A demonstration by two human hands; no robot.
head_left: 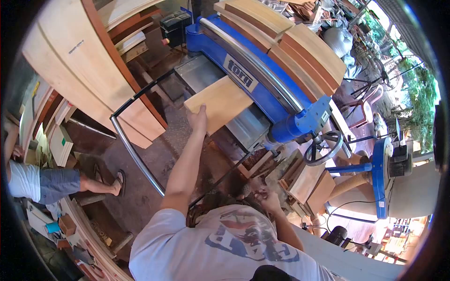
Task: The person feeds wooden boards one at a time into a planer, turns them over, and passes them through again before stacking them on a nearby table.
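Observation:
A flat, pale wooden board (pixel 222 103) lies on the metal bed (pixel 251 126) of a blue thickness planer (pixel 276 89), its far end under the machine's blue front. My left hand (pixel 198 119) grips the board's near end, thumb on top and fingers along the edge. My right hand (pixel 268 199) is held low near my waist, beside the wood pieces at the right. Its fingers are curled in, and what they hold, if anything, is too small to make out.
Boards are stacked on top of the planer (pixel 314 51). A handwheel (pixel 324 149) sticks out at its right end. A bent metal frame (pixel 136 154) stands left of my arm. Wide planks (pixel 79 61) lean at the left, and another person (pixel 56 182) is below them.

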